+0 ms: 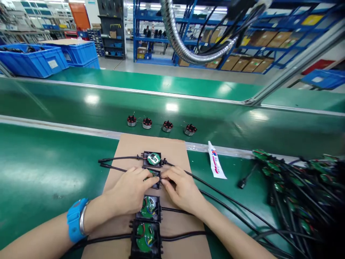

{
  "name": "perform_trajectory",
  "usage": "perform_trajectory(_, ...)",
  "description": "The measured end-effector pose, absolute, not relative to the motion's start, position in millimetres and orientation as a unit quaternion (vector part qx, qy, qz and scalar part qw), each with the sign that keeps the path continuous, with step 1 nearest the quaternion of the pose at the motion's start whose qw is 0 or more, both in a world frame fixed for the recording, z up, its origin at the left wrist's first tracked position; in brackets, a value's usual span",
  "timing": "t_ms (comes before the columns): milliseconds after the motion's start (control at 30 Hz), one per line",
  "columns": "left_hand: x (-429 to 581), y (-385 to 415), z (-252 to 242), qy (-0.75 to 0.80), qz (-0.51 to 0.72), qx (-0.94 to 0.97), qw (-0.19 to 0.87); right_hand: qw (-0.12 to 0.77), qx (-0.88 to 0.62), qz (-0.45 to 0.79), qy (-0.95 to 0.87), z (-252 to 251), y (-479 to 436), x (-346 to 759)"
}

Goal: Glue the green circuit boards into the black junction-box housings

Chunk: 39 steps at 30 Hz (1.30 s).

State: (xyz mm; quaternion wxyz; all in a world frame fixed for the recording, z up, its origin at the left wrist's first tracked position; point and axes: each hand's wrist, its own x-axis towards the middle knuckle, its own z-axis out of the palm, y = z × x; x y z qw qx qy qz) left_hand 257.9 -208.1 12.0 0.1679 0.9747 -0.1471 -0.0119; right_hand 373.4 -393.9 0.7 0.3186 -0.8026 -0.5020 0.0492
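Several black plastic housings with green circuit boards lie in a column on a cardboard sheet (pixel 175 145). My left hand (pixel 130 192) grips the second housing from the far end (pixel 155 185), its thumb across the top. At that housing's right edge, my right hand (pixel 184 187) pinches the black cable (pixel 208 195) where it enters; the fingers partly hide the spot. Beyond it sits the farthest housing (pixel 152 159), with cables out both sides. Nearer to me are a third housing (pixel 148 208) and the nearest housing (pixel 146 238), their boards showing coloured wires.
Several small motor stators (pixel 167 126) stand in a row on the green belt behind a metal rail (pixel 81 131). A white tube (pixel 216 162) lies right of the cardboard. A heap of cabled circuit boards (pixel 299 194) fills the right side. Blue bins (pixel 35 61) stand far left.
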Motion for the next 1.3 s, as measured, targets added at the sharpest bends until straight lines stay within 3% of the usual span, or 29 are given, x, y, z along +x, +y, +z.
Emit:
perform_trajectory(100,259.0,-212.9,16.9,-0.139,-0.027,0.979,0.147,0.321,-0.794,0.020,-0.515,-2.6,-390.8,371.2)
perform_trajectory(267,264.3,-218.4,22.8,-0.115,-0.030,0.984,0.135,0.240,-0.786,-0.081,-0.564,-15.7,-389.6,369.9)
perform_trajectory(500,247.8,-225.1,17.5,-0.106,0.000,0.980,0.169,0.199,-0.766,-0.084,-0.606,-16.7,-400.5,366.8)
perform_trajectory(700,266.1,-188.0,24.1,-0.036,0.085,0.978,0.185,0.240,-0.816,-0.013,-0.526,10.1,-399.3,393.5)
perform_trajectory(800,289.7,-162.4,25.6,0.020,0.060,0.987,0.145,0.251,-0.841,-0.019,-0.479,6.1,-391.5,408.6)
perform_trajectory(1000,288.1,-154.6,36.0,0.028,0.021,0.985,0.172,0.286,-0.824,0.003,-0.489,30.3,-396.8,395.7)
perform_trajectory(1300,295.3,-169.3,45.9,-0.002,-0.002,0.992,0.124,0.080,-0.847,0.095,-0.518,68.2,-361.9,384.2)
